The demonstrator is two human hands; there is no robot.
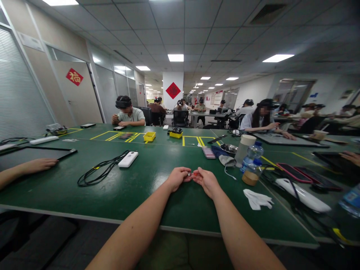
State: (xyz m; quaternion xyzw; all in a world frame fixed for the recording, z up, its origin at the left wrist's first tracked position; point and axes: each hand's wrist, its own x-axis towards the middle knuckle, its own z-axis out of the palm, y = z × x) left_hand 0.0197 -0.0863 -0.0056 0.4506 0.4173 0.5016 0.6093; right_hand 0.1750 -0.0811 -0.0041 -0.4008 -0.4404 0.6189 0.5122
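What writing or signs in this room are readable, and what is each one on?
"福" on the red diamond sticker on the door.
Red pillar sign: its character is too blurred to read.
Wall notices: too small to read.
Bottle label: blurred.
Small red piece pinched between the left hand and right hand: no writing can be made out.

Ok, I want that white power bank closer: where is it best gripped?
Take the white power bank across its two long edges at its right end, from above: it lies flat on the table, and the black cable crowds its left side. The left hand and right hand pinch a small part.
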